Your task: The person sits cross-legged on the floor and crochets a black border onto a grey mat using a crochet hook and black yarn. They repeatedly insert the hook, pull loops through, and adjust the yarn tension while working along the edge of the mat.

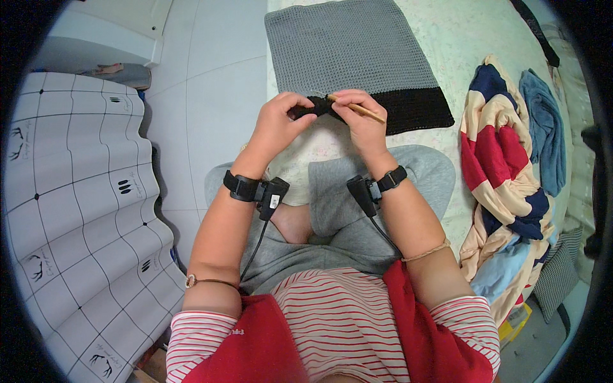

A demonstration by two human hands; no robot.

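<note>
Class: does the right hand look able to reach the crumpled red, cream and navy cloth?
Probably; nothing seems to block the right hand from the cloth, though it holds a wooden stick.

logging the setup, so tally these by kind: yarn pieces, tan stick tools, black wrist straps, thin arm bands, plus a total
Grey-and-black yarn piece: 1
Tan stick tool: 1
Black wrist straps: 2
Thin arm bands: 2
Total: 6

I see left hand pinching black edge of knitted cloth, right hand holding thin wooden stick.
</note>
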